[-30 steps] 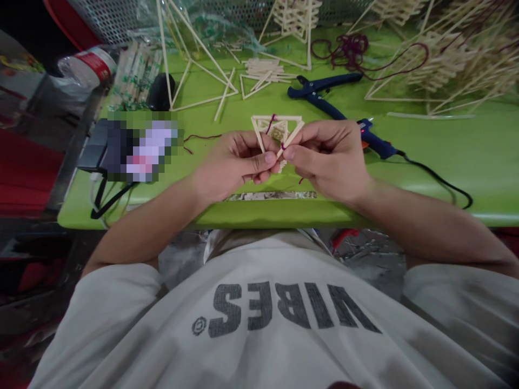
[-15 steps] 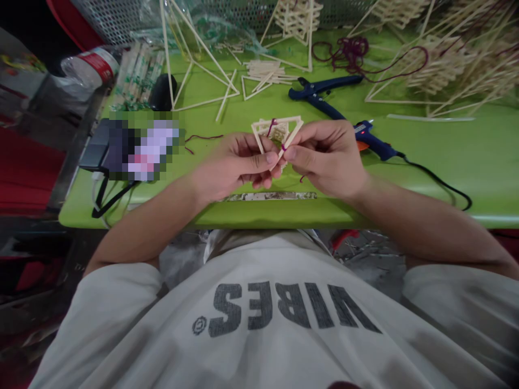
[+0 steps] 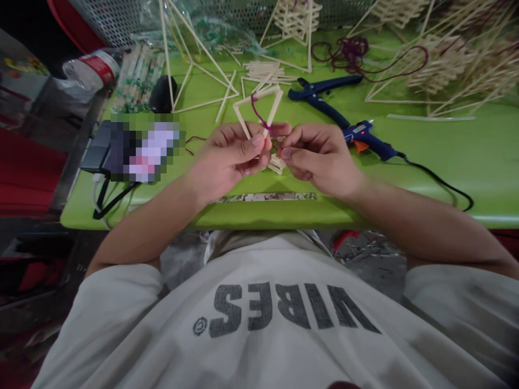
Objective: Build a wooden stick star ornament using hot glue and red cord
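A small triangular frame of pale wooden sticks (image 3: 274, 108) stands tilted in my left hand (image 3: 233, 156), pinched between thumb and fingers near its lower corner. Purple yarn (image 3: 258, 113) runs from its top stick to a wrap on its right-hand stick. The yarn's end leads to my right hand (image 3: 320, 156), whose thumb and forefinger are pinched together on it. Below, between the hands, a piece of stacked sticks (image 3: 276, 164) shows in part; my fingers hide the rest.
Beyond my right hand lie a blue glue gun (image 3: 371, 141) and blue cutters (image 3: 320, 94). Loose sticks (image 3: 263, 70), a large stick frame (image 3: 206, 102) and a purple yarn heap (image 3: 352, 53) sit farther back. A black power adapter (image 3: 97, 146) is at left.
The triangular frame has shifted up and left with my left hand. My right hand has let go of the frame's stick and now pinches the yarn lower down.
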### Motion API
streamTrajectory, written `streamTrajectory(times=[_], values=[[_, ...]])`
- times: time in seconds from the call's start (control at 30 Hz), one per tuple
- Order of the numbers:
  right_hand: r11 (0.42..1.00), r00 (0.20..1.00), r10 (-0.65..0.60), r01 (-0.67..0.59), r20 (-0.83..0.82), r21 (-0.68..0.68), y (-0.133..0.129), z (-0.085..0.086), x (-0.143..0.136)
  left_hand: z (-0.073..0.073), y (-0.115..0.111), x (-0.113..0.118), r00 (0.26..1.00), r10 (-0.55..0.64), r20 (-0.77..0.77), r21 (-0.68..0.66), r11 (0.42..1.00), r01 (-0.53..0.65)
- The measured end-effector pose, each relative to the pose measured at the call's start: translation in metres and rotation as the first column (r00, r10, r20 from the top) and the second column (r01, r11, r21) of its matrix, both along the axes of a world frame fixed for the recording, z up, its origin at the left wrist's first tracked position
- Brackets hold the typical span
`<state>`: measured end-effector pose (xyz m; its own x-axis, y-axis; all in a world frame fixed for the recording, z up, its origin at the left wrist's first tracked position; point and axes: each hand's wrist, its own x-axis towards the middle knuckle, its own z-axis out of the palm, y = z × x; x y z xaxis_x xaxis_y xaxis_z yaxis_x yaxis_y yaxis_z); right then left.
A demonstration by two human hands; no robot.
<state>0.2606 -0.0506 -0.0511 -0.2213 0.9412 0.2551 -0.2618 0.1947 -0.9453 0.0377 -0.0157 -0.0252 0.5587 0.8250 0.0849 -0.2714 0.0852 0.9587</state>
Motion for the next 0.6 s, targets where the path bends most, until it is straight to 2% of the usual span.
streamTrajectory(times=[0.1, 0.2, 0.27, 0.33, 0.43, 0.5, 0.6], values=[[0.997, 0.996, 0.074, -0.073, 0.042, -0.031, 0.000, 0.002, -0.002, 0.001, -0.001, 0.000, 1.000, -0.011, 0.006, 0.008, 1.000, 0.011], [0.993, 0.985, 0.115, -0.118, 0.133, 0.020, -0.001, 0.004, -0.002, 0.001, -0.003, -0.001, 0.999, -0.044, 0.030, 0.009, 0.999, 0.044], [0.994, 0.977, 0.043, -0.063, 0.207, 0.092, -0.001, 0.004, 0.000, 0.001, -0.004, -0.001, 0.997, -0.068, 0.043, 0.007, 0.998, 0.068], [0.979, 0.962, -0.117, 0.069, 0.246, 0.194, -0.003, 0.005, 0.003, 0.002, -0.005, 0.000, 0.996, -0.073, 0.058, 0.006, 0.997, 0.073], [0.904, 0.918, -0.338, 0.255, 0.208, 0.344, -0.008, 0.007, 0.008, 0.001, -0.007, 0.002, 0.996, -0.062, 0.068, 0.013, 0.998, 0.061], [0.890, 0.907, -0.373, 0.290, 0.196, 0.351, -0.011, 0.009, 0.010, 0.000, -0.008, 0.003, 0.997, -0.060, 0.041, 0.026, 0.998, 0.059], [0.922, 0.928, -0.329, 0.275, 0.175, 0.273, -0.016, 0.013, 0.009, -0.003, -0.009, 0.005, 0.996, -0.084, -0.029, 0.047, 0.995, 0.085]])
